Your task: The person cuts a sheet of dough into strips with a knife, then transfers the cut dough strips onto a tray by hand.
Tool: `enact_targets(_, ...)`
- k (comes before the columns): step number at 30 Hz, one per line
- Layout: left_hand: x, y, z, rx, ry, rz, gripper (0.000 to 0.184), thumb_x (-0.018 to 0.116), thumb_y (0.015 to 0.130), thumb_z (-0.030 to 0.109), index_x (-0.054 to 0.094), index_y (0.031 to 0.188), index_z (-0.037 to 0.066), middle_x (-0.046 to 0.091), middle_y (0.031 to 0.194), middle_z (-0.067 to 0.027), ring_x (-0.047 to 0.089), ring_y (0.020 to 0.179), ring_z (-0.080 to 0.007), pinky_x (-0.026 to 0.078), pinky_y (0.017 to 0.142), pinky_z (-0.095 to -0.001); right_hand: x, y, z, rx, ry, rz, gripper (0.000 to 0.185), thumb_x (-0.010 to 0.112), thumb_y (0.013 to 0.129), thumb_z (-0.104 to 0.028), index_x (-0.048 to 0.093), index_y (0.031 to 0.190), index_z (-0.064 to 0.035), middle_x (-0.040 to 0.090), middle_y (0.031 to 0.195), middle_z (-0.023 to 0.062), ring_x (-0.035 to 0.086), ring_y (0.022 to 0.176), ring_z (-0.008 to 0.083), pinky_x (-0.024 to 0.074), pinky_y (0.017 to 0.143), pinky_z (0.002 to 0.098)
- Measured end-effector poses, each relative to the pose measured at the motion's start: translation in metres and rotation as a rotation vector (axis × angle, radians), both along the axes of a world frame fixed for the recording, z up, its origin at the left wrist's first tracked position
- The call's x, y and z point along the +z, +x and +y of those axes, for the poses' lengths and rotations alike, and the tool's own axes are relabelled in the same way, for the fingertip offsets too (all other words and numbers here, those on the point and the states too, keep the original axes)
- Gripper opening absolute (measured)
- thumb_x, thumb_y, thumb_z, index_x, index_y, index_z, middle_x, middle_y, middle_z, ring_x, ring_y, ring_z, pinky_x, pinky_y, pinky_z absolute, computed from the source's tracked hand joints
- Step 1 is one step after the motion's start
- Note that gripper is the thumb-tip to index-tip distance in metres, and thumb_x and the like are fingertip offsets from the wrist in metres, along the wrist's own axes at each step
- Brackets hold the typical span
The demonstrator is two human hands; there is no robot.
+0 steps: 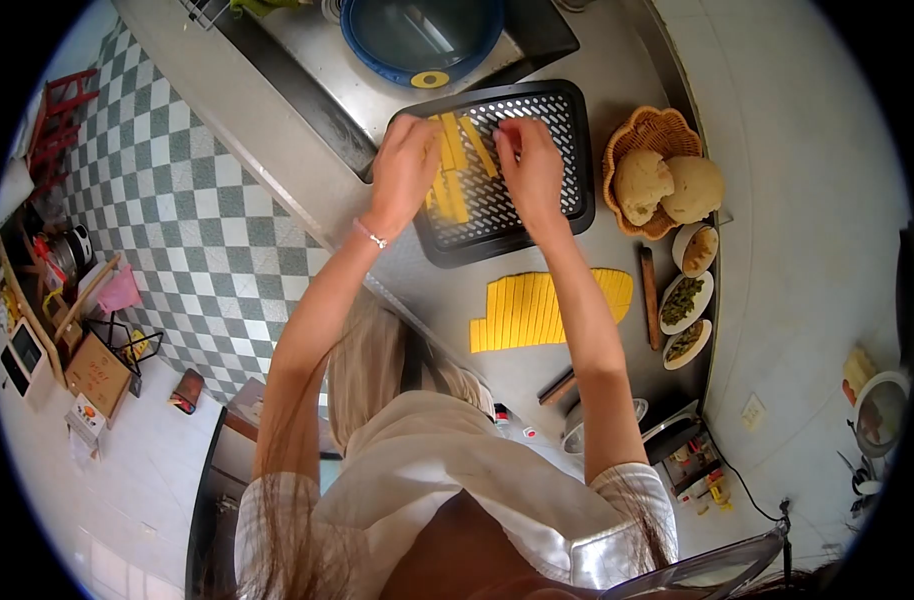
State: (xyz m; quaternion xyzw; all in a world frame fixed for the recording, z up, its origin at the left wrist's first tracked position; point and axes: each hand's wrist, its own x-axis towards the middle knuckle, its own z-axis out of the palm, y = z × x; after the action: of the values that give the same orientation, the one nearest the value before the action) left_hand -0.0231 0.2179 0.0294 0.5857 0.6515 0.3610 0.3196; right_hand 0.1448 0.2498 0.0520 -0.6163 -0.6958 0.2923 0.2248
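Yellow strips that look like dough (453, 190) lie on the left part of a black perforated tray (575, 208). My left hand (405, 168) is over the tray's left side, its fingers curled down beside the strips; whether one is between them is hidden. Over the middle of the tray, my right hand (533, 172) has its thumb and fingers bent together, close to a slanted single strip (477, 146). What its fingertips hold, if anything, does not show. Nearer me, a cut yellow sheet (522, 312) rests on the counter, sliced into many strips, partly behind my right forearm.
Beyond the tray stands a blue pan with a glass lid (422, 35). Right of it are a wicker basket (617, 150) with round breads (694, 188), several small white dishes (687, 303) and a wooden-handled tool (648, 290). A checkered floor (192, 170) lies left of the counter edge.
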Motion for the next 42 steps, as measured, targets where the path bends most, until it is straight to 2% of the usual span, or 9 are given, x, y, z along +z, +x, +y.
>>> enact_targets(2, 0.005, 0.002, 0.012, -0.074, 0.073, 0.133, 0.015, 0.06, 0.079, 0.003, 0.063, 0.094, 0.002, 0.055, 0.091, -0.0098, 0.055, 0.089, -0.0264, 0.046, 0.075, -0.0344, -0.001, 0.005, -0.021, -0.055, -0.057, -0.075, 0.022, 0.069, 0.078, -0.019, 0.059, 0.09, -0.0038, 0.058, 0.083, 0.0112, 0.059, 0.074, 0.0291, 0.0481, 0.063, 0.0388)
enact_targets(5, -0.001, 0.006, 0.026, -0.209, 0.106, 0.323, 0.018, 0.062, 0.077, 0.005, 0.064, 0.095, 0.004, 0.055, 0.092, -0.0081, 0.053, 0.09, -0.0251, 0.046, 0.076, -0.0339, -0.006, 0.001, -0.041, -0.077, -0.052, -0.254, 0.026, 0.072, 0.076, -0.019, 0.059, 0.091, -0.0013, 0.059, 0.083, 0.0113, 0.06, 0.074, 0.027, 0.0482, 0.063, 0.0358)
enact_targets(9, -0.003, 0.009, 0.038, -0.328, 0.142, 0.469, 0.017, 0.062, 0.075, 0.005, 0.064, 0.092, 0.005, 0.055, 0.093, -0.0081, 0.052, 0.091, -0.0259, 0.047, 0.078, -0.0351, -0.013, -0.007, -0.047, -0.143, -0.052, -0.295, 0.025, 0.072, 0.074, -0.018, 0.058, 0.089, -0.0038, 0.058, 0.083, 0.0105, 0.059, 0.076, 0.0286, 0.0477, 0.064, 0.0393)
enact_targets(10, -0.003, 0.01, 0.039, -0.33, 0.13, 0.473, 0.016, 0.062, 0.075, 0.005, 0.064, 0.091, 0.004, 0.055, 0.092, -0.0081, 0.052, 0.091, -0.0259, 0.047, 0.078, -0.0352, -0.016, -0.009, -0.048, -0.164, -0.091, -0.283, 0.022, 0.071, 0.074, -0.02, 0.056, 0.084, -0.0066, 0.056, 0.086, 0.0099, 0.058, 0.083, 0.029, 0.0484, 0.064, 0.0409)
enact_targets(16, -0.008, 0.017, 0.043, -0.325, 0.068, 0.421, 0.009, 0.061, 0.076, 0.005, 0.06, 0.085, 0.003, 0.054, 0.091, -0.0091, 0.053, 0.092, -0.0271, 0.046, 0.077, -0.0366, -0.016, -0.014, -0.046, -0.174, -0.044, -0.299, 0.018, 0.068, 0.074, -0.015, 0.056, 0.083, -0.0061, 0.057, 0.086, 0.0098, 0.057, 0.084, 0.029, 0.0485, 0.065, 0.0405)
enact_targets(25, 0.007, 0.007, 0.058, -0.361, -0.089, 0.24, 0.007, 0.062, 0.077, 0.006, 0.062, 0.082, 0.002, 0.059, 0.087, -0.0134, 0.056, 0.089, -0.0303, 0.045, 0.079, -0.0379, -0.005, -0.019, -0.043, -0.248, -0.018, -0.12, 0.015, 0.068, 0.075, -0.01, 0.055, 0.082, -0.0043, 0.059, 0.077, 0.0116, 0.059, 0.07, 0.0313, 0.0476, 0.062, 0.0407)
enact_targets(34, -0.004, -0.007, 0.073, -0.402, -0.075, 0.139, 0.009, 0.057, 0.074, 0.006, 0.065, 0.074, 0.002, 0.061, 0.078, -0.0158, 0.055, 0.086, -0.0317, 0.042, 0.087, -0.0378, -0.021, -0.027, -0.045, -0.277, -0.009, 0.032, 0.015, 0.067, 0.073, -0.004, 0.056, 0.082, -0.0015, 0.058, 0.077, 0.0141, 0.058, 0.071, 0.0331, 0.0468, 0.063, 0.0404)
enact_targets(37, -0.006, -0.008, 0.076, -0.442, -0.063, 0.195, 0.009, 0.064, 0.076, 0.006, 0.065, 0.082, 0.0, 0.058, 0.082, -0.0131, 0.056, 0.082, -0.0269, 0.046, 0.076, -0.0351, -0.024, -0.028, -0.045, -0.277, -0.012, 0.04, 0.015, 0.067, 0.073, -0.004, 0.056, 0.082, -0.0009, 0.058, 0.077, 0.0146, 0.058, 0.071, 0.0335, 0.0468, 0.064, 0.0404)
enact_targets(42, -0.01, -0.007, 0.077, -0.429, -0.059, 0.222, 0.009, 0.063, 0.075, 0.005, 0.065, 0.082, 0.001, 0.057, 0.08, -0.0134, 0.055, 0.083, -0.0282, 0.045, 0.076, -0.0357, -0.027, -0.029, -0.045, -0.275, -0.028, 0.052, 0.015, 0.068, 0.073, -0.004, 0.056, 0.082, -0.0003, 0.058, 0.077, 0.0151, 0.058, 0.072, 0.0337, 0.0468, 0.065, 0.041)
